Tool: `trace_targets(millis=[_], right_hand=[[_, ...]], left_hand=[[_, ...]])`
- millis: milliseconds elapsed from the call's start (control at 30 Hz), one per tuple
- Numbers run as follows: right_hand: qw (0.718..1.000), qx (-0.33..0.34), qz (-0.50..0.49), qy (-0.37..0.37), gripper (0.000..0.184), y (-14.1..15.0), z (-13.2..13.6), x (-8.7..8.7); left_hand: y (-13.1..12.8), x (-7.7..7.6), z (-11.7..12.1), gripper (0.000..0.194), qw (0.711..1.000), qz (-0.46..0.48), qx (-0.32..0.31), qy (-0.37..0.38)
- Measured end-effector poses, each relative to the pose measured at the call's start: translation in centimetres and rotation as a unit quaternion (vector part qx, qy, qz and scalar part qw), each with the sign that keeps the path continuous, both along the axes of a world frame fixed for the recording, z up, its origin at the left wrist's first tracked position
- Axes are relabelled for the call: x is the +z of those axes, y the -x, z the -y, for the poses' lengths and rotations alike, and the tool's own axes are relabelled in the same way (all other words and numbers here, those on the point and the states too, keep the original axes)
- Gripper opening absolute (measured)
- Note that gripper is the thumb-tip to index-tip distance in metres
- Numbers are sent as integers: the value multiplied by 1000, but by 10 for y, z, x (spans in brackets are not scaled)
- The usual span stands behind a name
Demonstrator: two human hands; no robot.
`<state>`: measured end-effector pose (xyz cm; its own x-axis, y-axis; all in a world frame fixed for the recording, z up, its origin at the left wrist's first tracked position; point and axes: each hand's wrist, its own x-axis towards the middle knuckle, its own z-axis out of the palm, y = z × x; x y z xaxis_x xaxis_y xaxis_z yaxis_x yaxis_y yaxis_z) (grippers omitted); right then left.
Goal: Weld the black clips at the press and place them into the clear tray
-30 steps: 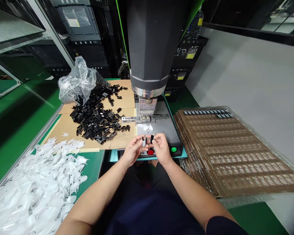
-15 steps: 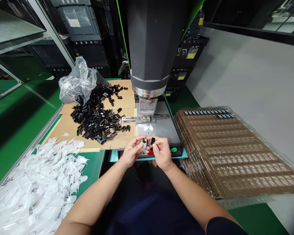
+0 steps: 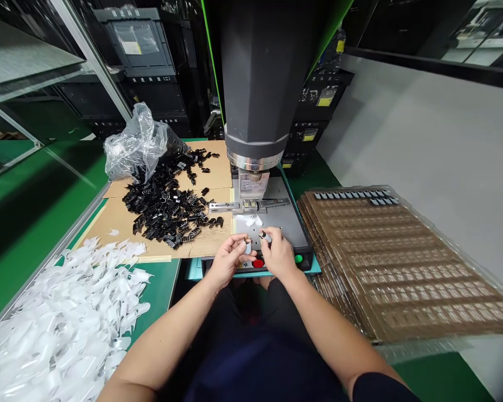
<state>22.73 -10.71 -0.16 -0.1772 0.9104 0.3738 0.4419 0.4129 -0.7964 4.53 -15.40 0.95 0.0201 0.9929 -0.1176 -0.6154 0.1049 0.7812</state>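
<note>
My left hand [image 3: 227, 258] pinches a small white plastic piece [image 3: 247, 245] just in front of the press. My right hand [image 3: 279, 255] pinches a small black clip [image 3: 263, 237] close beside it, fingertips nearly touching the left hand. Both hands hover over the front edge of the grey press plate [image 3: 285, 220], above a red button [image 3: 257, 263]. The dark press head [image 3: 257, 84] hangs over a small metal fixture [image 3: 251, 204] at the back of the plate.
A heap of black clips [image 3: 167, 204] lies on cardboard [image 3: 209, 167] to the left, with a clear plastic bag [image 3: 136, 142] behind. White plastic pieces [image 3: 62, 312] are piled at the near left. Stacked brown trays [image 3: 398, 262] sit on the right. A green button [image 3: 298, 258] is beside my right hand.
Both hands have drifted slightly forward toward the press plate, and the black clip has come closer to the white piece. The view has tilted a little.
</note>
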Motion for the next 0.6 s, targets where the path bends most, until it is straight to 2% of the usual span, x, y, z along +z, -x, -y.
trace_targets(millis=[67, 167, 300, 367, 467, 600], right_hand=[[992, -15, 123, -36, 25, -4, -16, -8], [978, -5, 195, -69, 24, -7, -29, -18], [986, -12, 134, -98, 28, -8, -20, -13], [992, 12, 85, -98, 32, -7, -9, -5], [993, 61, 60, -81, 38, -7, 3, 7], [996, 11, 41, -74, 26, -11, 0, 10]], left_hand=[[-1, -2, -2, 54, 1000, -10, 20, 21], [-1, -4, -5, 54, 998, -43, 46, 29], [-2, -6, -8, 50, 992, -102, 69, 25], [-6, -7, -10, 46, 991, -108, 72, 21], [-18, -8, -17, 43, 993, -95, 68, -1], [-37, -9, -37, 44, 994, -97, 42, -17]])
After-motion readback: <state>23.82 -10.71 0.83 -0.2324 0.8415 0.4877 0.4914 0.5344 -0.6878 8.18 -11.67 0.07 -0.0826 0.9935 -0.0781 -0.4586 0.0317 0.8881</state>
